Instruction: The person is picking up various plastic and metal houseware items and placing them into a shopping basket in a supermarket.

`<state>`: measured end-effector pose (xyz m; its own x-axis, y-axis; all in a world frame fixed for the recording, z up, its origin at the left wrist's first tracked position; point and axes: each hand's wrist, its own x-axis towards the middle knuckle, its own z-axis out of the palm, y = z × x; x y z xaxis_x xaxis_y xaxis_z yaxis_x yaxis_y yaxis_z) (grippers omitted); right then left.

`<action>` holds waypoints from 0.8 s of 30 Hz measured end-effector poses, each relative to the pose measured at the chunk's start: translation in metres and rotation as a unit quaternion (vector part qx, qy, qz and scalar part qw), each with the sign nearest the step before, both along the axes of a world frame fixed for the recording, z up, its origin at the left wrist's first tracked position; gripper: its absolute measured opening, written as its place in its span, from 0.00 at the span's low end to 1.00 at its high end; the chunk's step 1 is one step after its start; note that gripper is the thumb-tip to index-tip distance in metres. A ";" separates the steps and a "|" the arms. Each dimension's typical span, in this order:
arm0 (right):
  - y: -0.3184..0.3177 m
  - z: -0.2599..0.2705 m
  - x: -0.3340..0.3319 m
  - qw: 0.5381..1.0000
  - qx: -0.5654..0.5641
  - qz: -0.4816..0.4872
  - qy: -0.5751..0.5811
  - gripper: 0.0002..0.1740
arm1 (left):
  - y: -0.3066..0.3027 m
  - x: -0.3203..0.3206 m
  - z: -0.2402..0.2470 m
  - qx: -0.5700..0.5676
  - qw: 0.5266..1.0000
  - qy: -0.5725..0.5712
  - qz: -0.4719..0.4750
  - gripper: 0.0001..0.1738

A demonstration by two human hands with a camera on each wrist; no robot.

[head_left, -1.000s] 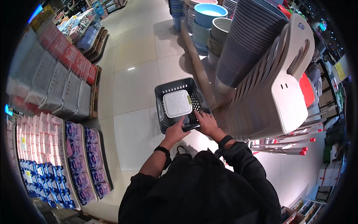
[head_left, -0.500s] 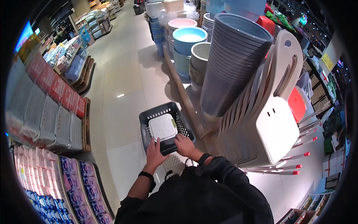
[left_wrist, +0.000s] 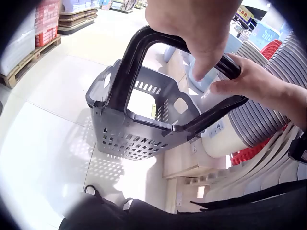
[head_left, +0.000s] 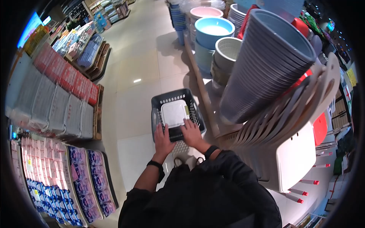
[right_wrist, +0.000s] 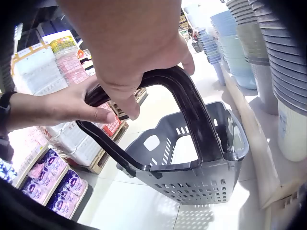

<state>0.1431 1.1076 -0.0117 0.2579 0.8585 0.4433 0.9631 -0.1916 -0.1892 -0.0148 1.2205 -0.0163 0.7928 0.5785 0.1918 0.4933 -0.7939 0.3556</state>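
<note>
A dark grey shopping basket [head_left: 171,97] with perforated walls stands on the tiled floor in front of the person. Inside it lies a white lidded box [head_left: 173,113] with a green clasp on its side. The basket's black handle [left_wrist: 128,67] is raised toward the body. From above, the left hand [head_left: 164,142] holds the handle's bar, its thumb coming down on the near side. Beside it the right hand [head_left: 194,136] holds the same bar, fingers over the top. Both wrist views show the two thumbs close together at the bar.
Along the right runs a low wooden platform edge [head_left: 203,102] with stacked grey bins [head_left: 262,72], blue basins [head_left: 215,27] and beige plastic chairs [head_left: 292,159]. Wrapped cartons [head_left: 57,102] on a pallet and packaged goods [head_left: 49,163] line the left. Tiled floor [head_left: 133,102] stretches ahead.
The chairs and bins on the right have come nearer and lower in view, as the person and basket move forward along the aisle. Both hands stay on the handle.
</note>
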 end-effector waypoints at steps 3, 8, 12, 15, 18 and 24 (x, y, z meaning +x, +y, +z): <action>0.027 0.006 0.021 0.911 -0.339 -0.019 0.233 0.22 | 0.012 0.015 0.006 -0.007 1.000 0.015 0.013 0.62; 0.045 0.023 0.032 0.996 -0.010 -0.054 -0.073 0.28 | 0.040 0.041 0.011 -0.004 1.000 0.002 0.008 0.62; 0.079 0.010 0.054 0.947 -0.279 -0.067 0.146 0.28 | 0.068 0.059 0.009 -0.030 0.999 0.017 -0.012 0.62; 0.084 0.008 0.063 0.981 -0.168 -0.056 0.082 0.23 | 0.094 0.075 0.002 -0.055 0.997 0.015 -0.045 0.58; 0.101 0.005 0.070 0.975 -0.183 -0.086 0.090 0.21 | 0.113 0.089 0.003 -0.131 0.988 0.060 -0.052 0.51; 0.127 -0.005 0.095 0.991 -0.090 -0.093 0.042 0.16 | 0.142 0.114 -0.008 -0.041 0.996 -0.022 -0.075 0.44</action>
